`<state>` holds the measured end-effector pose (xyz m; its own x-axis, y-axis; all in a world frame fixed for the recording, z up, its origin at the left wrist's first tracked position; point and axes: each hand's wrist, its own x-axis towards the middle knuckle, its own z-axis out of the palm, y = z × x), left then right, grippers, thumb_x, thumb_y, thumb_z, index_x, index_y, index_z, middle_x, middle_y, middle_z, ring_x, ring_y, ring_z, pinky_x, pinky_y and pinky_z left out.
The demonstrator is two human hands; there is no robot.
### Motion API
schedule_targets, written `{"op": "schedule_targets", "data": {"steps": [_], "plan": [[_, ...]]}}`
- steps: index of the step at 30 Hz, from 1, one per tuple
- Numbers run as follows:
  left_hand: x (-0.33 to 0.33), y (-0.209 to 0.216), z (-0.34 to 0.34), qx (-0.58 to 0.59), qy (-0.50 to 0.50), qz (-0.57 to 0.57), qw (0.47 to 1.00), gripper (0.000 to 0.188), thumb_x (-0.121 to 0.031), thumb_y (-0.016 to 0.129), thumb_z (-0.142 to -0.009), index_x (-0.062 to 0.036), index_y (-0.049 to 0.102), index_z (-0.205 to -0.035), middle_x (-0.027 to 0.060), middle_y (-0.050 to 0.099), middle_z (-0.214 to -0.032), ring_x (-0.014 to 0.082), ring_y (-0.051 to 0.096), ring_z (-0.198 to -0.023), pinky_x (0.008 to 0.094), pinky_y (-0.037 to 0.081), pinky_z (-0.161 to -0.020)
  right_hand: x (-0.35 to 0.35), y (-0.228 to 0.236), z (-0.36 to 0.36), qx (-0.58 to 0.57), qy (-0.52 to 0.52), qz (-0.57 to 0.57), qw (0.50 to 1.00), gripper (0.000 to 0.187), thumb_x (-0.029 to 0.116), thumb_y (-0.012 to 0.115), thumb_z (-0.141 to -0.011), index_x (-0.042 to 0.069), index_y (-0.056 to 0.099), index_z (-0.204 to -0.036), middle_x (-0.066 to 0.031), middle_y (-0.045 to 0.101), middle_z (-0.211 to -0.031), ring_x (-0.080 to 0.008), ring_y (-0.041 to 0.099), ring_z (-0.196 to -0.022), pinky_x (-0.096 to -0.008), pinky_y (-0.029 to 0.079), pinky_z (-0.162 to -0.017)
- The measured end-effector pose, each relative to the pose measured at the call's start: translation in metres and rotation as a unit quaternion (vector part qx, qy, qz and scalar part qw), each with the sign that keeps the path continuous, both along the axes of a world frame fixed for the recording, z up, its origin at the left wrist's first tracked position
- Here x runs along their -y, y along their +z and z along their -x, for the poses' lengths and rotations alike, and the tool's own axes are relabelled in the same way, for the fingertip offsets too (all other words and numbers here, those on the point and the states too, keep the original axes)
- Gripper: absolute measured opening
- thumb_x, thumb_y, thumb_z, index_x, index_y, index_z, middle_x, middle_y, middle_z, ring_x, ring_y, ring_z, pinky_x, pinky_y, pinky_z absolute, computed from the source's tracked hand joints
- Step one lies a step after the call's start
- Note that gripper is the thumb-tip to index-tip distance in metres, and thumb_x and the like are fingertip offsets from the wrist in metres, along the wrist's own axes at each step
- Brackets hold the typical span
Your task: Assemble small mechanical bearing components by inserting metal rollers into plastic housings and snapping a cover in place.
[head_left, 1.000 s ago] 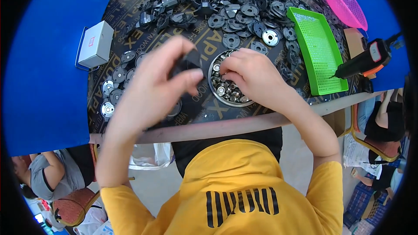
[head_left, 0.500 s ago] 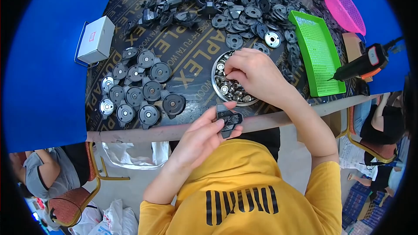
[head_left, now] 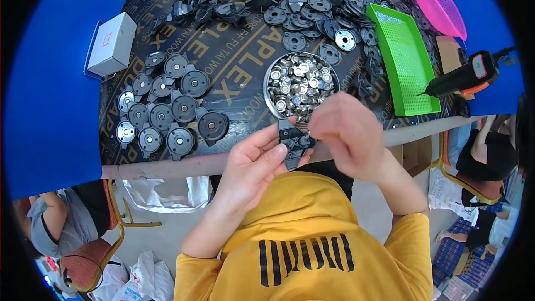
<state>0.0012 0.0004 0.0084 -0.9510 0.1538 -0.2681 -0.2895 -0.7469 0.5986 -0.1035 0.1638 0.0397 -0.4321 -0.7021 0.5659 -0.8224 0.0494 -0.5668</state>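
Note:
My left hand (head_left: 257, 161) grips a black plastic bracket (head_left: 293, 144) near the table's front edge, its hollow, ribbed side turned up and the thumb pressed on it. Against the bracket's right side, my right hand (head_left: 346, 134) is closed in a pinch and blurred by motion. Whatever its fingertips hold is too small and smeared to make out. Just beyond both hands stands a round metal bowl (head_left: 267, 97) heaped with small shiny metal fittings (head_left: 301, 81). On the left lie several black round-headed assemblies (head_left: 184, 108) in loose rows, each with a metal centre.
Black brackets and discs (head_left: 320, 4) form a large pile at the back. To the right are a green perforated tray (head_left: 409, 72), a pink basket (head_left: 440, 3) and a black electric screwdriver (head_left: 462, 81). A white box (head_left: 112, 44) stands at the left. Other people sit on both sides.
My right hand has come out of the bowl and moved toward me, down to the bracket. My left hand still holds the bracket, now with its hollow side more in view.

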Motion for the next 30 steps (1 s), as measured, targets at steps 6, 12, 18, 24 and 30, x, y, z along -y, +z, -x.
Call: {"op": "schedule_targets", "data": {"steps": [6, 12, 18, 24, 30], "plan": [[-0.005, 0.004, -0.005, -0.006, -0.003, 0.056, 0.998, 0.043, 0.000, 0.049, -0.091, 0.0041, 0.040, -0.132, 0.0109, 0.056, -0.120, 0.0161, 0.059, -0.101, 0.0271, 0.050, -0.085, -0.004, -0.005, -0.009, -0.152, -0.012, -0.009, 0.988, 0.027, 0.009, 0.068, -0.063, 0.001, 0.059, -0.088, -0.0096, 0.060, -0.085, -0.0239, 0.059, -0.072, -0.0313, 0.050, -0.061], [-0.006, 0.011, -0.008, -0.022, 0.010, 0.039, 0.999, 0.041, -0.002, 0.047, -0.092, 0.0037, 0.040, -0.132, 0.0095, 0.054, -0.123, 0.0131, 0.056, -0.106, 0.0268, 0.050, -0.086, -0.007, -0.007, -0.009, -0.246, 0.007, 0.025, 0.969, 0.025, 0.011, 0.065, -0.061, 0.000, 0.060, -0.083, -0.0099, 0.060, -0.083, -0.0223, 0.059, -0.070, -0.0304, 0.050, -0.056], [-0.007, 0.015, -0.008, -0.038, 0.008, 0.007, 0.999, 0.040, -0.003, 0.042, -0.095, 0.0046, 0.038, -0.134, 0.0113, 0.051, -0.126, 0.0155, 0.053, -0.111, 0.0309, 0.047, -0.093, -0.013, 0.002, -0.009, -0.257, 0.050, 0.000, 0.965, 0.023, 0.011, 0.069, -0.064, -0.001, 0.064, -0.083, -0.0114, 0.064, -0.083, -0.0216, 0.060, -0.069, -0.0282, 0.048, -0.054], [-0.006, 0.014, -0.008, -0.040, 0.003, 0.005, 0.999, 0.041, -0.003, 0.042, -0.095, 0.0048, 0.036, -0.134, 0.0118, 0.050, -0.127, 0.0165, 0.053, -0.112, 0.0323, 0.046, -0.095, -0.012, 0.001, -0.006, -0.261, 0.058, -0.016, 0.963, 0.021, 0.011, 0.069, -0.066, 0.000, 0.065, -0.083, -0.0104, 0.064, -0.083, -0.0209, 0.061, -0.070, -0.0275, 0.049, -0.055], [-0.004, 0.012, -0.009, -0.033, -0.009, 0.004, 0.999, 0.041, -0.002, 0.042, -0.094, 0.0051, 0.036, -0.134, 0.0122, 0.051, -0.126, 0.0170, 0.053, -0.112, 0.0333, 0.046, -0.095, -0.012, -0.003, -0.006, -0.252, 0.059, 0.002, 0.966, 0.021, 0.010, 0.065, -0.061, 0.000, 0.063, -0.079, -0.0098, 0.062, -0.084, -0.0215, 0.060, -0.071, -0.0289, 0.051, -0.058]]}}
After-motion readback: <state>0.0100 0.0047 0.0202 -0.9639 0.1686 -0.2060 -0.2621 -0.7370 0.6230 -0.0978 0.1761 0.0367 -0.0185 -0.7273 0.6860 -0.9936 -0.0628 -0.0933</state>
